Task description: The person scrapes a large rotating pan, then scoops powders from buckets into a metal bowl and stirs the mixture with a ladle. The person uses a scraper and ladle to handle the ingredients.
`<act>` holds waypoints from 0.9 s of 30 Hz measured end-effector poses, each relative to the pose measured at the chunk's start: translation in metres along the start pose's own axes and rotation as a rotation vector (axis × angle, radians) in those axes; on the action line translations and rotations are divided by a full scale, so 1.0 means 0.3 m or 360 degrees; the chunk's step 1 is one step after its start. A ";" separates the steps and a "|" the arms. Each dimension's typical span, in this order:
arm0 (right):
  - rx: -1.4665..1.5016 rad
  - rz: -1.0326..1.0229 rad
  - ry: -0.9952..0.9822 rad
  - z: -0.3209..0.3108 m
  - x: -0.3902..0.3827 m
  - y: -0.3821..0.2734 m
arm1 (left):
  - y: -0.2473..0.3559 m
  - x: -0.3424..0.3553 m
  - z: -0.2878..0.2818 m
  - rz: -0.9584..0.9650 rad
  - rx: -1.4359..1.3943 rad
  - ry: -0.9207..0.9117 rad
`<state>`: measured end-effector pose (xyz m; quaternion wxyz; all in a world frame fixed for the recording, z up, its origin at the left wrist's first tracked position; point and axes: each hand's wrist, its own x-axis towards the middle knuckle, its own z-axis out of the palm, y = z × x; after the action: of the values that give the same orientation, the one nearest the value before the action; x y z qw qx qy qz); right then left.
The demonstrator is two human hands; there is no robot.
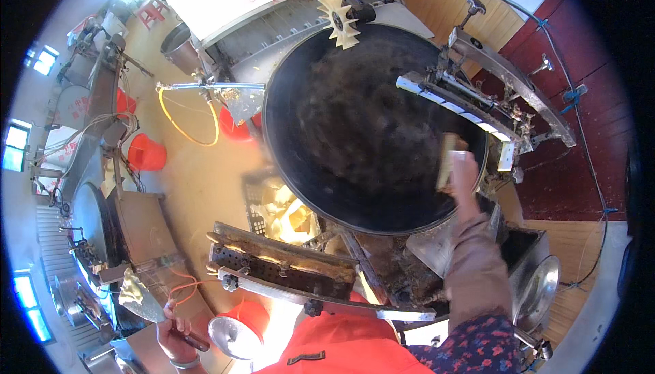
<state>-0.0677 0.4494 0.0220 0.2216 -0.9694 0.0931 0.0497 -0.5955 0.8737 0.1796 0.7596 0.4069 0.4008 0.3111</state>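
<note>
A large round black griddle (368, 135) fills the middle, its surface dark and faintly streaked. Over its right side reaches my right hand (464, 173), closed around a flat, pale brush-like block (447, 162). The block is at the griddle surface and blurred, so its exact kind is unclear. Low at the left, well away from the griddle, my left hand (176, 336) grips a scraper (151, 310) by its dark handle. Pale yellow scraps (133, 289) cling to the scraper's wide metal blade.
A hinged metal arm (471, 111) with white blades overhangs the griddle's right. A pale toothed wheel (338, 21) stands at its far edge. Nearer me are a perforated metal bar assembly (280, 265) and a crate of yellow sheets (290, 220). Red buckets (147, 153) stand at left.
</note>
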 end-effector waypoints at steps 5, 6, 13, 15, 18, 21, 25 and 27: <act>-0.0020 -0.0189 0.0065 0.069 0.234 -0.020 | -0.021 -0.031 -0.044 -0.0034 0.0000 0.0068; 0.0383 -0.0528 0.0176 0.154 0.208 -0.108 | -0.024 -0.039 -0.046 -0.0044 -0.0003 0.0115; 0.0261 -0.0707 -0.0379 0.441 -0.286 -0.536 | -0.002 -0.026 -0.013 -0.0151 -0.0001 0.0037; 0.0296 -0.0668 -0.0450 0.398 -0.421 -0.435 | 0.009 -0.018 -0.004 -0.0058 0.0062 -0.0065; 0.0241 -0.0609 -0.0276 0.249 -0.463 -0.158 | 0.014 -0.014 -0.001 -0.0049 -0.0028 -0.0115; -0.0013 -0.0346 0.0089 0.108 -0.391 0.093 | 0.016 -0.017 -0.008 -0.0016 0.0032 -0.0019; -0.0042 -0.0105 0.0159 0.089 -0.343 0.208 | 0.028 -0.022 -0.020 -0.0024 0.0174 -0.0049; -0.0086 -0.0127 0.0178 0.138 -0.382 0.176 | 0.031 -0.024 -0.025 -0.0052 0.0142 -0.0029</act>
<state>-0.1927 0.4391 -0.0215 0.1915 -0.9793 0.0653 -0.0109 -0.6068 0.8753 0.1875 0.7493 0.4367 0.4138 0.2768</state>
